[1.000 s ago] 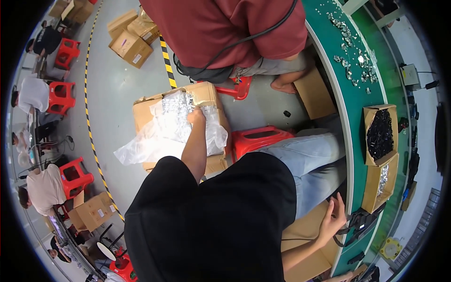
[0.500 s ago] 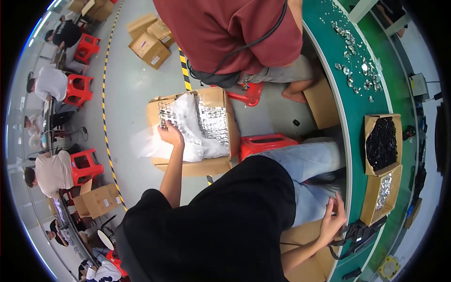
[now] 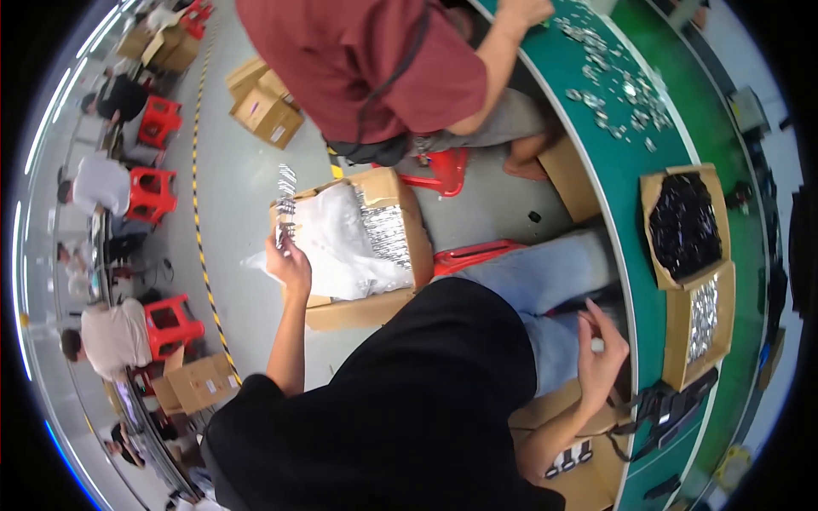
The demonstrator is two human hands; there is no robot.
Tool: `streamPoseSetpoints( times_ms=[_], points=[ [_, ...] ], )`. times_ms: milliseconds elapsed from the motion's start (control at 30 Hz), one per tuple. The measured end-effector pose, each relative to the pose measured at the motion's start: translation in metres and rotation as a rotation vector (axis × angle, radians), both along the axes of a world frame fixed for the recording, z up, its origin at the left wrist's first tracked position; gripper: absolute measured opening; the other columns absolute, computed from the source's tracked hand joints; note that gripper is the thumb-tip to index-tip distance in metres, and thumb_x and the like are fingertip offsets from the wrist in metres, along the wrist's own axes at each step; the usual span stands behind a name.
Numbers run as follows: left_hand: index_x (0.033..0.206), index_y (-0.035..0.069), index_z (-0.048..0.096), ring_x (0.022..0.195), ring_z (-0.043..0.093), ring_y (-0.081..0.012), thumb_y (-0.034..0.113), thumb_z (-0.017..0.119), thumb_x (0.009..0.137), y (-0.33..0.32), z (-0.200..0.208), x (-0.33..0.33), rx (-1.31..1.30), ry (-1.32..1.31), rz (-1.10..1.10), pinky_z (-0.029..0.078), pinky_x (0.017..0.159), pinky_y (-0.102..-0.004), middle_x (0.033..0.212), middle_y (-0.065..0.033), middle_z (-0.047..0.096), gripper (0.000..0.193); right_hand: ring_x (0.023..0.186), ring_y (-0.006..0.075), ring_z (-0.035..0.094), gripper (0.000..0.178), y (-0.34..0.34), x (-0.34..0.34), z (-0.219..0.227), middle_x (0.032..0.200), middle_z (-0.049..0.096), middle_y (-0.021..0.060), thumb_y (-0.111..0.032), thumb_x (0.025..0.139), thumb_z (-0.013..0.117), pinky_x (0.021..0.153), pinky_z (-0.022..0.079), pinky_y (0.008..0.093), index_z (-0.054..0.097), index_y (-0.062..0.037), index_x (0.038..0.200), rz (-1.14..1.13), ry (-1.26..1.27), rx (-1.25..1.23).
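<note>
While left arm reaches out, left hand (image 3: 290, 260) pinching metal strip (image 3: 285, 204) above box (image 3: 358, 247), right hand (image 3: 601, 358) loosely spread.

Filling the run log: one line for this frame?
left hand: lifts strip of small metal parts over open carton | right hand: empty, by lap | carton: plastic-lined

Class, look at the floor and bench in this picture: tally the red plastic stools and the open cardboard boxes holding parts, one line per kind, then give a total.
Red plastic stools: 6
Open cardboard boxes holding parts: 3, one on the floor by the left hand, two on the green bench
Total: 9
</note>
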State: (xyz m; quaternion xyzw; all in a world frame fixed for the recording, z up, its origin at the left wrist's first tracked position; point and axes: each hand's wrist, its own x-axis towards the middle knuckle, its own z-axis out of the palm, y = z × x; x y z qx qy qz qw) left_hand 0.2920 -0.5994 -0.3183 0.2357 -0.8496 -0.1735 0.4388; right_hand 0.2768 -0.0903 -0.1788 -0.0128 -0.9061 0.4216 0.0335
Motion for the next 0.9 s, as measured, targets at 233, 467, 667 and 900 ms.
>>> streamPoseSetpoints(
  times_ms=[233,467,667,900],
  points=[
    [0.113,-0.006,0.048,0.084,0.070,-0.0249,0.003,0.054,0.098,0.232,0.111,-0.037,0.628,0.374,-0.774,0.058,0.075,-0.0324,0.105,-0.0224,0.067,0.018,0.095,0.0246,0.067,0.049,-0.049,-0.017,-0.004,0.120,0.067,0.0133,-0.006,0.092,0.065,0.081,0.055,0.0315,0.050,-0.0009,0.139,0.069,0.056,-0.480],
    [0.119,0.000,0.054,0.093,0.061,-0.0090,0.004,0.066,0.093,0.427,0.189,-0.101,0.944,-0.242,-1.673,0.051,0.081,-0.0230,0.106,-0.0069,0.064,0.029,0.072,0.0106,0.063,0.035,0.064,-0.012,0.038,0.097,0.067,0.0081,-0.005,0.097,0.059,0.061,0.053,0.0233,0.051,0.0020,0.130,-0.448,0.266,-1.190],
    [0.112,-0.001,0.052,0.093,0.068,-0.0250,0.039,0.053,0.099,0.556,0.239,-0.206,1.215,-0.612,-2.148,0.059,0.074,-0.0368,0.107,-0.0180,0.063,0.042,0.071,0.0106,0.061,0.017,0.234,0.003,0.060,0.091,0.065,0.0080,-0.007,0.099,0.056,0.060,0.052,0.0217,0.056,0.0012,0.114,-0.396,0.283,-1.313],
    [0.131,-0.006,0.040,0.094,0.070,-0.0345,0.034,0.053,0.101,0.657,0.225,-0.304,1.504,-1.549,-2.139,0.063,0.078,-0.0497,0.112,-0.0252,0.063,0.051,0.071,0.0105,0.062,0.023,0.305,-0.017,0.054,0.089,0.065,0.0068,-0.008,0.096,0.064,0.055,0.049,0.0180,0.058,0.0029,0.114,-0.462,0.138,-1.128]
  ],
)
